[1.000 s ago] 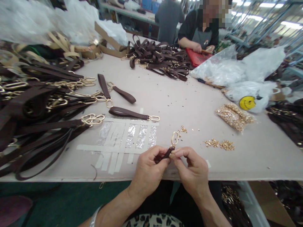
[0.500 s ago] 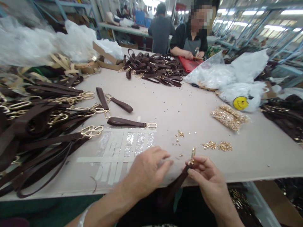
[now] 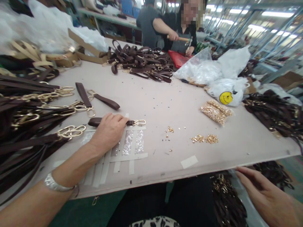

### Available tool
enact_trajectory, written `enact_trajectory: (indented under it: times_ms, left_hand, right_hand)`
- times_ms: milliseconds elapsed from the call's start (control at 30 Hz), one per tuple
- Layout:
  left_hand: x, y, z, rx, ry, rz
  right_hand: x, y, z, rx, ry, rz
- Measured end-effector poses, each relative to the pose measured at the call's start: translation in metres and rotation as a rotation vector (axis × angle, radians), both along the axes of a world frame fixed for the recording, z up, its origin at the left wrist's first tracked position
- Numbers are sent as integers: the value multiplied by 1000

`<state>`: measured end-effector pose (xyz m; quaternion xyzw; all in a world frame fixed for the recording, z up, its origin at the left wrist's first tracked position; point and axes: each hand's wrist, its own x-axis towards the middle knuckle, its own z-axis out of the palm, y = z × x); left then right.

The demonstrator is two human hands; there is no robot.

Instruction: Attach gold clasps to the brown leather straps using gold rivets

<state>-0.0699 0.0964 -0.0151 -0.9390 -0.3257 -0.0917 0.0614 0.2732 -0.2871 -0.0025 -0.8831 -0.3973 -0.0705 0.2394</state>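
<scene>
My left hand (image 3: 110, 128) lies over a dark brown strap loop (image 3: 94, 122) with a gold oval clasp, its fingers bent round the strap on the table. Off the table's front right edge, my right hand (image 3: 265, 189) is open, fingers stretched and nothing seen in them. It is beside a bin of brown straps with gold hardware (image 3: 228, 201). Two more strap loops (image 3: 83, 94) lie behind my left hand. Small gold pieces (image 3: 211, 138) rest in little heaps at the middle right, near a clear bag of gold pieces (image 3: 216, 112).
Brown straps with gold clasps (image 3: 30, 116) are heaped at the left. Another pile (image 3: 142, 61) lies at the back. White plastic bags (image 3: 201, 67) stand at the back right. Across the table (image 3: 156, 148), a person (image 3: 177, 37) holds a hammer over a red pad (image 3: 178, 59).
My left hand has moved left onto the strap loop. My right hand has let go of its strap and moved right, past the table edge. The person opposite has raised the hammer.
</scene>
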Motion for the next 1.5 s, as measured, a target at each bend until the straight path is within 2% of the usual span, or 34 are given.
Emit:
enact_trajectory:
  times_ms: [67, 167, 267, 333, 500, 567, 633, 733, 833, 933, 1200, 1400, 1500]
  left_hand:
    - [-1, -1, -1, -3, -7, -9]
    - [-5, -10, 5, -20, -42, 2]
    - [-9, -29, 18, -116, -141, 16]
    - [-10, -45, 27, -330, -294, 67]
    - [-4, -82, 40, -1124, -589, 381]
    - [-1, -92, 39, -1342, -710, 398]
    - [2, -99, 35, -1490, -839, 385]
    - [6, -107, 27, -1603, -979, 382]
    - [11, -112, 19, -1665, -1034, 394]
    - [15, -116, 15, -1701, -1048, 390]
    - [19, -119, 14, -1693, -1069, 386]
    - [18, -119, 10, -1705, -1089, 377]
    - [16, -119, 10, -1708, -1096, 367]
  right_hand:
    - [-31, 35, -4, 21, 3, 181]
    - [-71, 93, -10, 110, 46, 492]
    - [-94, 143, -15, 132, 16, 637]
    - [-101, 168, -16, 108, -37, 656]
    - [-106, 205, -17, -144, -139, 645]
    - [-106, 212, -16, -226, -147, 644]
    - [-104, 217, -14, -274, -128, 639]
    - [-100, 223, -10, -325, -78, 633]
    - [-98, 227, -8, -357, -68, 650]
    - [-97, 225, -9, -341, -80, 682]
    - [-96, 209, -16, -163, 39, 733]
    - [-93, 205, -19, -65, -32, 700]
    - [-96, 199, -15, -21, -70, 730]
